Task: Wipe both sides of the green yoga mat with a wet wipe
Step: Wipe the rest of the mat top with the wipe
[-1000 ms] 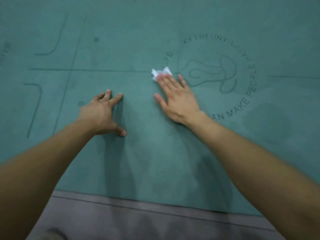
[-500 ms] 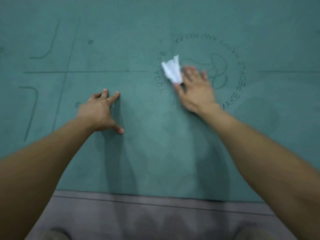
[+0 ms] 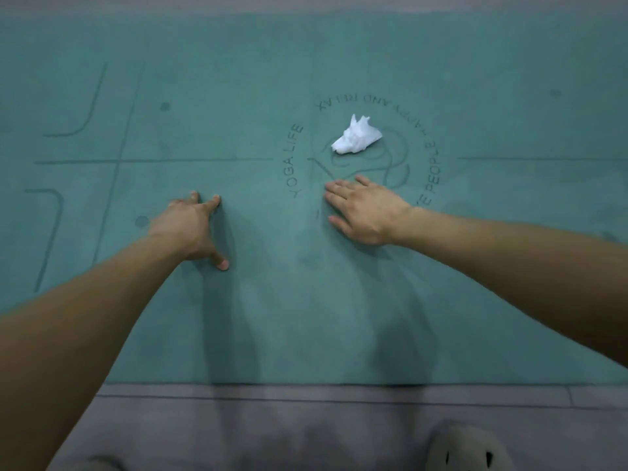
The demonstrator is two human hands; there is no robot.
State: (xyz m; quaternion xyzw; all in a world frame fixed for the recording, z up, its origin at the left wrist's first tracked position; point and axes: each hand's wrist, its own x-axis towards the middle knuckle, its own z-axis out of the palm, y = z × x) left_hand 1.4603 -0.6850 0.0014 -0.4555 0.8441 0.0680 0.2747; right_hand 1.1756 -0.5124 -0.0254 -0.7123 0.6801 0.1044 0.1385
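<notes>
The green yoga mat (image 3: 272,317) lies flat across nearly the whole view, with a printed round logo right of centre. A crumpled white wet wipe (image 3: 355,137) lies loose on the logo, touched by neither hand. My right hand (image 3: 365,209) rests flat on the mat just below the wipe, fingers straight and pointing left. My left hand (image 3: 190,227) presses on the mat to the left with spread fingertips and holds nothing.
Grey floor (image 3: 306,426) runs along the mat's near edge, and a strip of it shows beyond the far edge. A light slipper (image 3: 469,450) sits at the bottom right, another partly visible at the bottom left.
My right hand pushed the wipe up onto the logo, let it go and drew back toward me. The left hand stayed planted. The view has pulled back.
</notes>
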